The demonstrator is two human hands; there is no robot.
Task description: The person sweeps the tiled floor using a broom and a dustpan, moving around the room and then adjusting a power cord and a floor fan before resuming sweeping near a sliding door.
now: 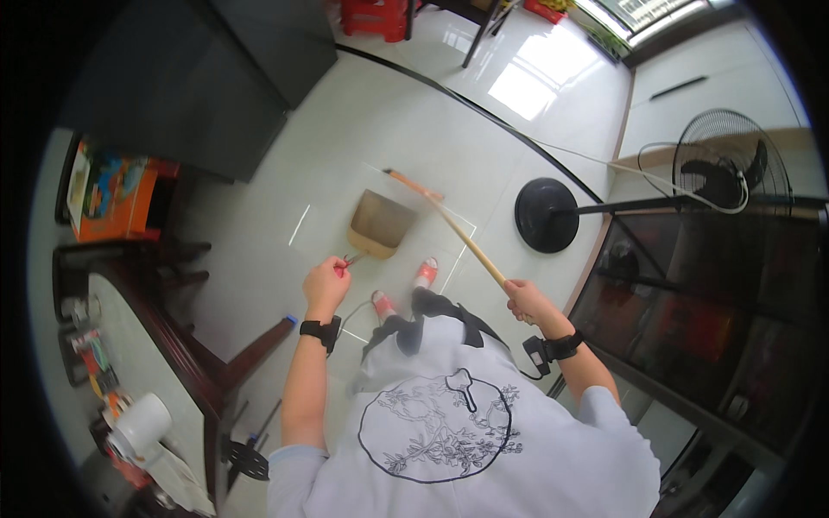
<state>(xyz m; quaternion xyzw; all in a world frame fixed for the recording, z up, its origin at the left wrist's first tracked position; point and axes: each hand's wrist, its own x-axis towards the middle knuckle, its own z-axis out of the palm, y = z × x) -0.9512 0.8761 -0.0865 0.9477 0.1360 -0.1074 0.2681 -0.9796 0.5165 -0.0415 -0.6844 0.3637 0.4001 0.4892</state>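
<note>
My left hand (326, 285) is closed around the red end of a thin handle (354, 259). That handle leads to a tan dustpan (371, 246), whose open side faces away from me over the tiled floor. Whether the pan touches the tiles, I cannot tell. In my right hand (528, 302) is the upper part of a pale wooden broom stick (473, 246). The stick slants forward and left to a narrow, blurred orange broom head (414, 186), just beyond the pan's far right corner. My feet in pinkish slippers (425, 272) stand close behind the dustpan.
A black pedestal fan's round base (547, 215) stands on the right, by a dark glass-fronted cabinet (673, 298). A white cable (576, 154) crosses the floor. Left are a marble-topped table (139, 349), an orange box (120, 194) and a large dark cabinet (188, 90). Red stools (375, 19) stand ahead.
</note>
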